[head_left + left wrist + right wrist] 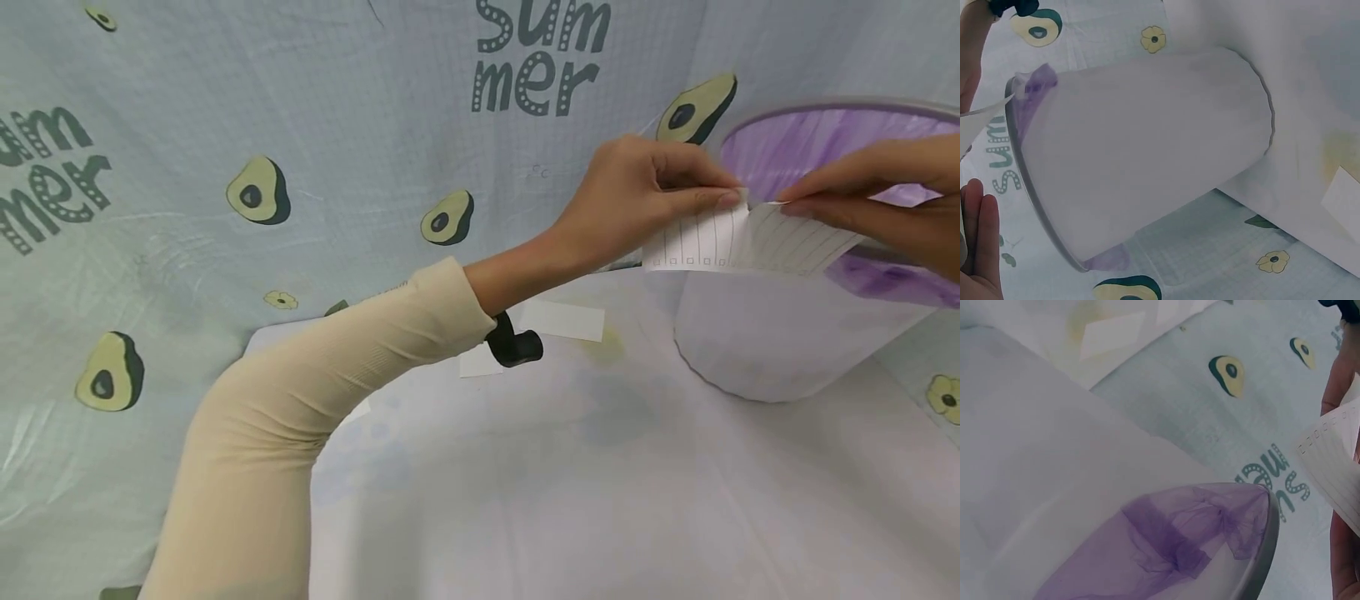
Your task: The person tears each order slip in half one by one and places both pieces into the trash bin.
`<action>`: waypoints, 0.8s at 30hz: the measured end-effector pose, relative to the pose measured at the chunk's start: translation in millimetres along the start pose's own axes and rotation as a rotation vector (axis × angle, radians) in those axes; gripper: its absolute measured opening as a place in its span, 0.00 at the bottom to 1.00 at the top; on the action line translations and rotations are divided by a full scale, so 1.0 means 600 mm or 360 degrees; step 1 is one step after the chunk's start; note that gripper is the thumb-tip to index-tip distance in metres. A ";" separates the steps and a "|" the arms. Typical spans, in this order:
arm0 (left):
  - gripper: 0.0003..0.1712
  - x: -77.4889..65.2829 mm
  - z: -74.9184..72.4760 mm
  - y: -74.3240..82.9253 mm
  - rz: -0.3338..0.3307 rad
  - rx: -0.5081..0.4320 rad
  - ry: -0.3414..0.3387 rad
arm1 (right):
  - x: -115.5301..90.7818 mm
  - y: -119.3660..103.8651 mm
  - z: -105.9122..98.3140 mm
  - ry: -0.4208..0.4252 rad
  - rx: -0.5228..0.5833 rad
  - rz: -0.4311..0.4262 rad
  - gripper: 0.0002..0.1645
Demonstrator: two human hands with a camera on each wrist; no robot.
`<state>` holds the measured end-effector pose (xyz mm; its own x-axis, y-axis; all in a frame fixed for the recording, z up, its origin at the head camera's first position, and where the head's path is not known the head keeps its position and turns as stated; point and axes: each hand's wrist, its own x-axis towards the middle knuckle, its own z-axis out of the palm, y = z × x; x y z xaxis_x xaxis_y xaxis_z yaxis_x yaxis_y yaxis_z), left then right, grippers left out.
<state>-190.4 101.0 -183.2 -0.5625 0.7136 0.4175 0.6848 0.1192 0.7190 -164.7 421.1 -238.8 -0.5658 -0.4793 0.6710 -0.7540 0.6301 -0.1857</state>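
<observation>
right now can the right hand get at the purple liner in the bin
Probably yes: the right hand looks close to the open mouth of the bin and nothing visible blocks the purple liner, though the hand's grip is taken up by the lined paper.

The bin [787,337] stands in the far right corner of the desk [555,500], with a liner [817,142] inside it and folded over its rim. A printed cloth [360,167] hangs behind the desk's far edge. Left of the bin, near that edge, lies one slip [566,321]; a second slip [476,364] lies farther left and a little nearer, and a third slip [362,410], partly behind the sleeve [337,375], farther left still. Between the left hand [645,187] and right hand [892,196], beside the bin's rim, is the paper sheet [697,246].
</observation>
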 end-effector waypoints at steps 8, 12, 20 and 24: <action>0.08 0.005 -0.006 0.003 -0.0017 -0.0035 0.0049 | 0.036 -0.043 -0.007 0.0067 -0.0018 0.0028 0.16; 0.08 0.007 -0.008 -0.001 -0.0027 -0.0067 0.0080 | 0.037 -0.039 -0.010 0.0077 -0.0010 0.0037 0.17; 0.08 0.013 -0.008 -0.016 0.0013 -0.0032 0.0126 | 0.031 -0.012 -0.008 0.0000 0.0059 -0.0094 0.19; 0.07 0.017 -0.009 -0.021 0.0037 -0.0012 0.0129 | 0.029 -0.013 -0.012 -0.0004 0.0034 -0.0098 0.19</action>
<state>-207.4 103.4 -185.2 -0.5825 0.6577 0.4776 0.6948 0.0980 0.7125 -166.2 412.2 -220.6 -0.5187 -0.5185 0.6798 -0.7945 0.5860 -0.1593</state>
